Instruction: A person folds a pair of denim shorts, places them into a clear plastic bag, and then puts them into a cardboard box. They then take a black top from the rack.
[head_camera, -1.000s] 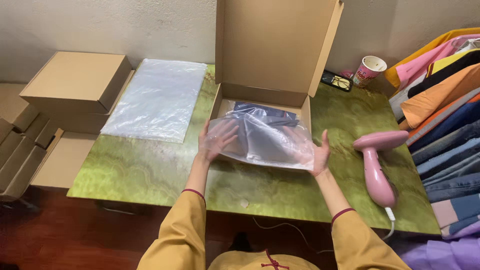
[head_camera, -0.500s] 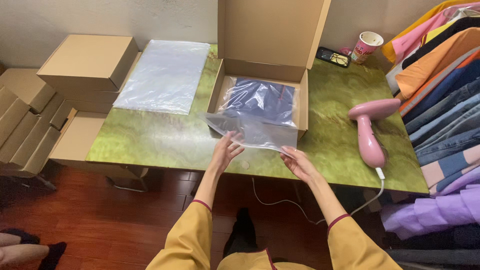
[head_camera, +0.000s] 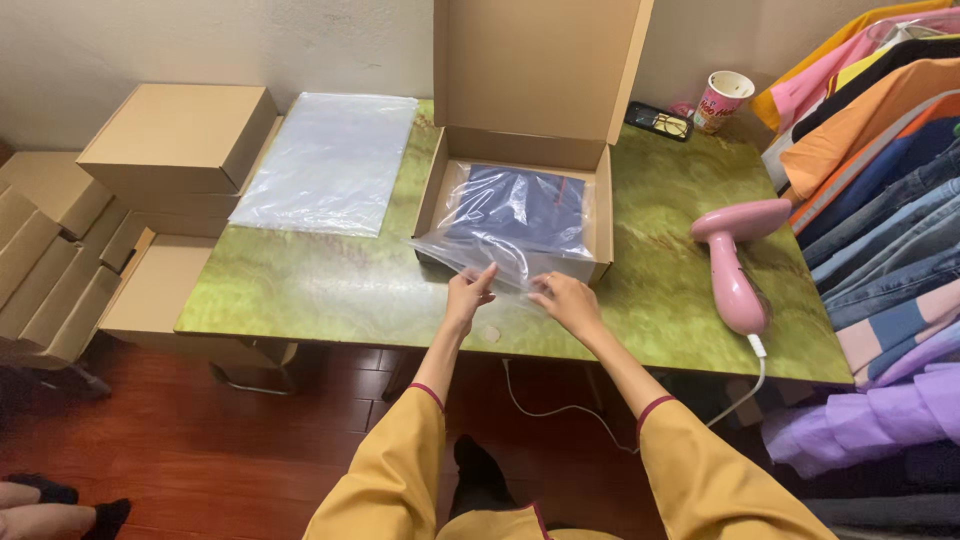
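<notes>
A stack of cardboard boxes (head_camera: 175, 140) and clear bags (head_camera: 330, 160) are lying at your left. Your left hand (head_camera: 468, 297) and right hand (head_camera: 567, 300) are both pinching the open end of the plastic bag (head_camera: 510, 225), which is resting in the open box (head_camera: 600, 215) and overhanging its front wall. Uneven pulling risks tipping the folded navy garment out. A pink steamer (head_camera: 735, 265) is lying right.
</notes>
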